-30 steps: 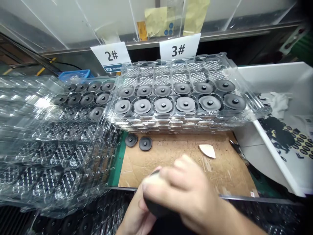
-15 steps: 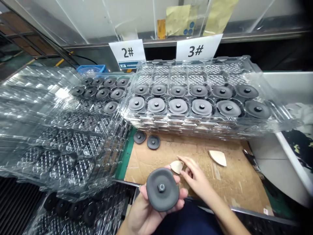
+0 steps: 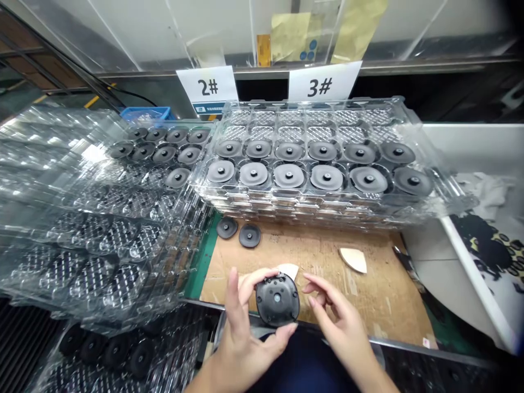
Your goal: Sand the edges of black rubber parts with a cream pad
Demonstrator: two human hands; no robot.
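Observation:
A black rounded-square plastic part (image 3: 277, 300) is held by its edges between the thumb and fingers of my left hand (image 3: 249, 327). Its ribbed side with small holes and a pale centre faces me. Just to the right, my right hand (image 3: 338, 308) has its fingers bent and apart, with nothing visible in them. Partly hidden behind the part lies a cream wedge-shaped piece (image 3: 290, 270). Another cream wedge (image 3: 353, 260) rests farther right on the cardboard (image 3: 311, 248). Two similar black parts, one at the left (image 3: 226, 227) and one beside it (image 3: 249, 235), lie stud side up.
Behind the cardboard stands a stack of clear trays (image 3: 286, 202) with black parts in its front rows. More clear trays (image 3: 102, 234) are piled at the left. A white bin (image 3: 458, 240) with black pieces is at the right. Paper signs (image 3: 325, 82) stand behind.
My left hand has turned the black part over, from its smooth studded face to its ribbed side. My right hand has come off the cream wedge, which stays on the cardboard.

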